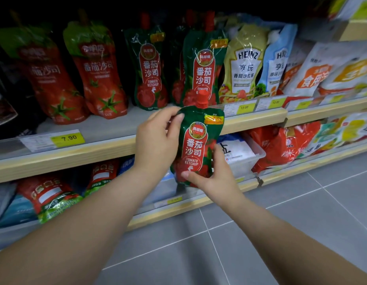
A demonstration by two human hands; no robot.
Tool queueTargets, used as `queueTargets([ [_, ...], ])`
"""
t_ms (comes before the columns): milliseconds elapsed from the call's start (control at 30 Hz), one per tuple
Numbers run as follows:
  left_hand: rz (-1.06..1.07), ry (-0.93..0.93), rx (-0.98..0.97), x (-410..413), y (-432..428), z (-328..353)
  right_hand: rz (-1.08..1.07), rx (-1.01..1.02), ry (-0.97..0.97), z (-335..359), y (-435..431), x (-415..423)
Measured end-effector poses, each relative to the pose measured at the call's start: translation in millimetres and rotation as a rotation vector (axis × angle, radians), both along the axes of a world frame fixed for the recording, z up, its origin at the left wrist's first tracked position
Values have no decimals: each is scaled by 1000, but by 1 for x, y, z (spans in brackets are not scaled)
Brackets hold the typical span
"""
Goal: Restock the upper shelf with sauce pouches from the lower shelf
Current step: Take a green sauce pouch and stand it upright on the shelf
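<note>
Ketchup pouch (196, 146), glossy soft foil, dark green w/ red label, red screw cap on top; held upright in front of upper shelf (125, 145) edge. Left hand (158, 140) fingers pinched on top-left corner; right hand (214, 175) fingers clamped on bottom, thumb across front. Behind fingertips, 2 same green pouches (150, 68) standing on shelf, plus 2 red tomato pouches (96, 68) further left. Yellow price tag (68, 138) below.

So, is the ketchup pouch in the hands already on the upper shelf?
Not yet. The ketchup pouch is upright in front of the upper shelf, held by the left hand and right hand.
</note>
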State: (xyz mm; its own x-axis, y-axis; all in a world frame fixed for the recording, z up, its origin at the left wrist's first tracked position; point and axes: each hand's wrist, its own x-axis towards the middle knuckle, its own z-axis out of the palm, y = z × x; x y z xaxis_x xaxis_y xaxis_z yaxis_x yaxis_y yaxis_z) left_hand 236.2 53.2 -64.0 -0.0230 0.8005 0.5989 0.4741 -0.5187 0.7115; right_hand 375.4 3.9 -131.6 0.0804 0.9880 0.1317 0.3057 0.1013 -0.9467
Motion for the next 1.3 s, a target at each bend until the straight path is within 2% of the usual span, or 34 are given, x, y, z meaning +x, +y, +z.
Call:
queueTargets([
  [100,-6,-30,21,-5,0,16,-38,-3,50,7,4,-8],
  [233,-110,-186,12,-12,-3,29,-96,77,74,28,15,-15],
  [433,-314,-220,-152,-33,-12,11,-49,182,94,67,31,-20],
  [567,-320,-297,-131,-38,-11,6,12,230,14,80,40,-26],
  [667,-244,-319,-77,-40,-3,7,55,227,-61,83,44,-30],
  [767,-191,-327,-11,-39,4,12,86,266,-212,89,51,-26],
  [900,-72,-283,99,-38,14,18,-37,363,-504,86,63,-10],
  [1033,50,-184,104,-32,28,24,-150,425,-745,64,66,-1],
  [1300,201,63,-29,-25,54,22,-177,529,-770,48,65,-1],
])
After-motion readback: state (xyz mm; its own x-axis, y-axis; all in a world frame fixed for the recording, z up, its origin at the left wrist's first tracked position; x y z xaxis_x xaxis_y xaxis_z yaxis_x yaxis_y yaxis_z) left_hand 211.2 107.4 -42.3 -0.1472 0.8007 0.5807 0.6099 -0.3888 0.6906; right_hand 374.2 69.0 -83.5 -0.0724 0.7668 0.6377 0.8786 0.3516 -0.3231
